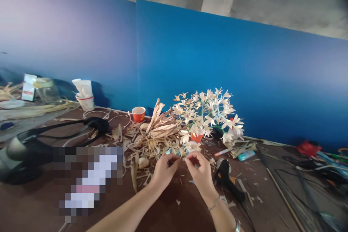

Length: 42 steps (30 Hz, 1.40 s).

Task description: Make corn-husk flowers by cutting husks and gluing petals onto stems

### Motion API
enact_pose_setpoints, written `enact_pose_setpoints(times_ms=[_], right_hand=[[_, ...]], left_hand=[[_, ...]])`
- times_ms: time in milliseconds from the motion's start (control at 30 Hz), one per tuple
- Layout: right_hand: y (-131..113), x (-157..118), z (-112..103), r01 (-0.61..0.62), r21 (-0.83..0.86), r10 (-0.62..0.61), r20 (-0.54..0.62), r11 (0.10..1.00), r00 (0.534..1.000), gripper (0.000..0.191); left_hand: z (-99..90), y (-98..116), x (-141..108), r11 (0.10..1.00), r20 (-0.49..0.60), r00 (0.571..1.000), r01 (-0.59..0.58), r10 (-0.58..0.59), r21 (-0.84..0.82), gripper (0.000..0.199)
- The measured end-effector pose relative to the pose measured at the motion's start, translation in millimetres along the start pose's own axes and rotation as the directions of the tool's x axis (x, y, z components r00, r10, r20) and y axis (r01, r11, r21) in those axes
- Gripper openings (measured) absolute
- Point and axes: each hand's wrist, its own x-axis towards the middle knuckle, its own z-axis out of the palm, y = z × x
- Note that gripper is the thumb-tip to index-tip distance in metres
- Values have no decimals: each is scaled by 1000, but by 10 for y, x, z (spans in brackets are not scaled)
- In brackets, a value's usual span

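Note:
My left hand (164,171) and my right hand (200,172) are held close together over the front of the brown table (165,210). In each, thumb and forefinger are pinched; whatever lies between the fingertips is too small to make out. Just beyond them, dry husk scraps (140,143) lie heaped, with a bundle of long dried husks (163,125) on top. Behind my right hand, a bunch of cream husk-like flowers (206,108) on green and pale blue stems rises above an orange paper cup (197,136). A black glue gun (230,181) lies right of my right hand.
An orange paper cup (138,115) and a white cup (85,100) stand toward the blue panel (217,50). Black straps and a dark object (24,156) lie left, beside a pixelated patch. A turquoise item (246,155), cables and a red object (308,148) are on the right.

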Motion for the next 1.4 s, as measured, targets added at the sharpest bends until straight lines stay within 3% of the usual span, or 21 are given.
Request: enact_pose_setpoints(times_ms=[267,767,1400], right_hand=[[0,3,8,2,-82,-4,-22,997,1000,8],[14,-1,11,136,-175,-143,-28,975,989,12],[38,-16,40,126,-185,-137,-50,975,989,12]], left_hand=[[-2,-2,-10,1000,34,999,11,-10,-3,18],[-3,36,-25,999,65,998,-23,25,-27,19],[26,-20,-22,1000,62,998,-13,14,-14,19]])
